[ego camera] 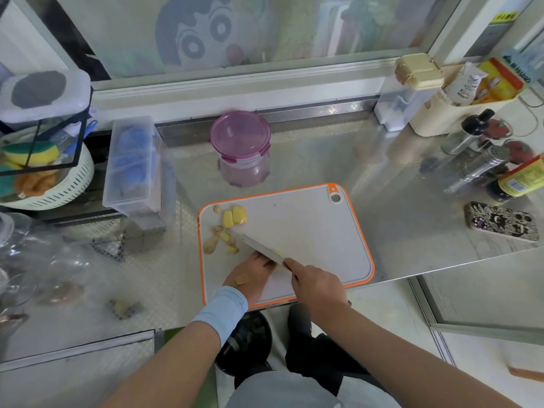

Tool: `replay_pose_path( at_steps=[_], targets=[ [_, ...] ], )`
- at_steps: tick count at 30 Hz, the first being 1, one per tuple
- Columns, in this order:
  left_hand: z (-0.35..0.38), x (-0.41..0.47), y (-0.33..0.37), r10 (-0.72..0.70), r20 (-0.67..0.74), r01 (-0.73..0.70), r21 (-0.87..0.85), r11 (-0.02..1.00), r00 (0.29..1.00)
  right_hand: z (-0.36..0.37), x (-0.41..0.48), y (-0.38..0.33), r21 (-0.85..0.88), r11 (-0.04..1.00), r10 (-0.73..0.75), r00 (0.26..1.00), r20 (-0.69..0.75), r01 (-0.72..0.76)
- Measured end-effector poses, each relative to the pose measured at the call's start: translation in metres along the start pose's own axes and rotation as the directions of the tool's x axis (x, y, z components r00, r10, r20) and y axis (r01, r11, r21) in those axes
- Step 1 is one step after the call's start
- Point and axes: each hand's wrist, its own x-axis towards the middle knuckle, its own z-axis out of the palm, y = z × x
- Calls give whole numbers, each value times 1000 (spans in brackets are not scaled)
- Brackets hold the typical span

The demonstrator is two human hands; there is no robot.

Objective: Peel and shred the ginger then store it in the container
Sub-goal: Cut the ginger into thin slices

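A grey cutting board [312, 231] with an orange rim lies on the steel counter. Peeled yellow ginger pieces [235, 215] and brown peel scraps [212, 244] sit at its left edge. My right hand [316, 284] grips the handle of a knife [259, 248] whose blade points up-left across the board. My left hand [250, 276], with a plaster on its back, curls over a small yellow ginger piece [278, 254] right under the blade; most of that piece is hidden. A clear container with a closed purple lid [240, 136] stands behind the board.
A clear plastic box [134, 163] and a white colander [59, 184] stand at the left. Spice shakers [482, 163], bottles and a cream caddy [459, 113] crowd the right back. A phone [500, 220] lies right of the board. Plastic bags [44, 260] lie at front left.
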Motion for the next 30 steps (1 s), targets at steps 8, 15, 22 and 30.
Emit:
replay_pose_path(
  at_steps=[8,15,22,30],
  targets=[
    [4,1,-1,31,-56,-29,41,999,998,6,-6,10,-22,999,39,999,33,-38],
    [-3,-3,-12,93,-86,-99,-61,993,992,1,-2,12,99,993,68,998,-18,-66],
    [-3,1,-19,107,-55,-110,-59,992,993,-7,2,13,178,981,78,997,-2,-76],
    [-7,-3,-16,95,-89,-103,-99,990,992,-3,1,10,166,984,56,998,10,-57]
  ],
)
